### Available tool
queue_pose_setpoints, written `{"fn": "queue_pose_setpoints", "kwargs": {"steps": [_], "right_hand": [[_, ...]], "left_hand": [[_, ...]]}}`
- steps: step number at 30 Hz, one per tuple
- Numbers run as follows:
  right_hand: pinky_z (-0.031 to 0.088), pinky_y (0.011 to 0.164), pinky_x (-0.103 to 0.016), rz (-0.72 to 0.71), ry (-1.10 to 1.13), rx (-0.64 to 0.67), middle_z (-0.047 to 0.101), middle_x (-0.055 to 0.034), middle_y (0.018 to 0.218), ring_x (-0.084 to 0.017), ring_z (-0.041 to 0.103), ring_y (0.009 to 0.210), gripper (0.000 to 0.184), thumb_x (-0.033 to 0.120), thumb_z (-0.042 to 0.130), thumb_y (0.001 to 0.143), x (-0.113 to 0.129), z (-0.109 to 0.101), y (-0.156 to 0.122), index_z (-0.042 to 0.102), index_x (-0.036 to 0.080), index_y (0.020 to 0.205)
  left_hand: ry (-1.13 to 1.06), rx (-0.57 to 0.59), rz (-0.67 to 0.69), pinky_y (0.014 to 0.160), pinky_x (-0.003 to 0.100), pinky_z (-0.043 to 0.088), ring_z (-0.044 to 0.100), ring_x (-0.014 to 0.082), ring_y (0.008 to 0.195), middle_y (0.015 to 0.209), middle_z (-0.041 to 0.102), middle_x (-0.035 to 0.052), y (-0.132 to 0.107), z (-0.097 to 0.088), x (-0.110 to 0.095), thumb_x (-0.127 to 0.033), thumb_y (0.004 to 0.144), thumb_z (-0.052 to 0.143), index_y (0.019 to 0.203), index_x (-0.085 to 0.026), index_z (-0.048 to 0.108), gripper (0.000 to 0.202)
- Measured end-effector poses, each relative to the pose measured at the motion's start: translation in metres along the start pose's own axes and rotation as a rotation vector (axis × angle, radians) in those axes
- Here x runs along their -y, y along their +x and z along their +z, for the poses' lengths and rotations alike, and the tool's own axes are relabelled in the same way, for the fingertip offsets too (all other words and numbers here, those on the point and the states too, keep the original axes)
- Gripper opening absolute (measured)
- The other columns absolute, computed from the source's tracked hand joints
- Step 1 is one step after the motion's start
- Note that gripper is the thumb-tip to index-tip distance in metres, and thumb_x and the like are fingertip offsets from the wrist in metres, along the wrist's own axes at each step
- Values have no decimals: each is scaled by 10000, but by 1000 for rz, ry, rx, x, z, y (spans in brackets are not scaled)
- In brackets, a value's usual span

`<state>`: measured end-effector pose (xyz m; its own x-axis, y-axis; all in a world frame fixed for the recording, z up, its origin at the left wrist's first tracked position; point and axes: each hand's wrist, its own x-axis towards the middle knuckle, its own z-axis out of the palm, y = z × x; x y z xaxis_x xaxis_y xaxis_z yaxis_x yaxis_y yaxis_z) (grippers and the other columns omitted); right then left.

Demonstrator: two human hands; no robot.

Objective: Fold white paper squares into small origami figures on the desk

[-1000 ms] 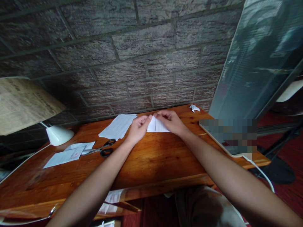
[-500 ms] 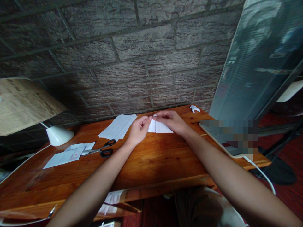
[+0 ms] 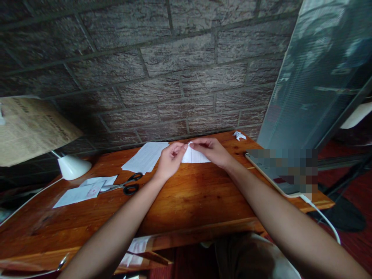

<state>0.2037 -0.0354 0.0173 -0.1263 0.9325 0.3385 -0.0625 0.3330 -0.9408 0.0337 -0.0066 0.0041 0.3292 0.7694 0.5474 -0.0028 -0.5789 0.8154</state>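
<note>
A small folded white paper lies near the back of the wooden desk. My left hand pinches its left edge with fingers curled. Just to the right, my right hand presses and pinches the paper's top edge with closed fingertips. Both hands meet over the paper, which is partly hidden under them.
Loose white sheets lie left of the hands, with black-handled scissors and more paper slips further left. A white lamp base stands at the back left. A small folded paper piece and a device with a cable sit right.
My hands stay on the folded paper with only slight finger shifts along its top edge. The view has tilted a little.
</note>
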Motion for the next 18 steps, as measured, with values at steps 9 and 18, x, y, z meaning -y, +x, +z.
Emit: {"fn": "queue_pose_setpoints", "kwargs": {"steps": [9,18], "right_hand": [[475,734,-284,-14,-5,-88,733,-22,842,-150,643,755,396,361,817,633,-5,-3,3,716,175,968],[466,705,-276,14,26,-114,729,-13,831,-143,636,722,429,309,822,618,-2,-4,2,671,179,997]], "left_hand": [[-109,11,-21,708,256,483,659,162,799,878,727,66,1,1,6,-383,816,669,995,-150,676,294],[-85,-22,1,650,233,467,639,137,726,824,717,44,3,-2,5,-381,808,678,903,-156,647,245]]}}
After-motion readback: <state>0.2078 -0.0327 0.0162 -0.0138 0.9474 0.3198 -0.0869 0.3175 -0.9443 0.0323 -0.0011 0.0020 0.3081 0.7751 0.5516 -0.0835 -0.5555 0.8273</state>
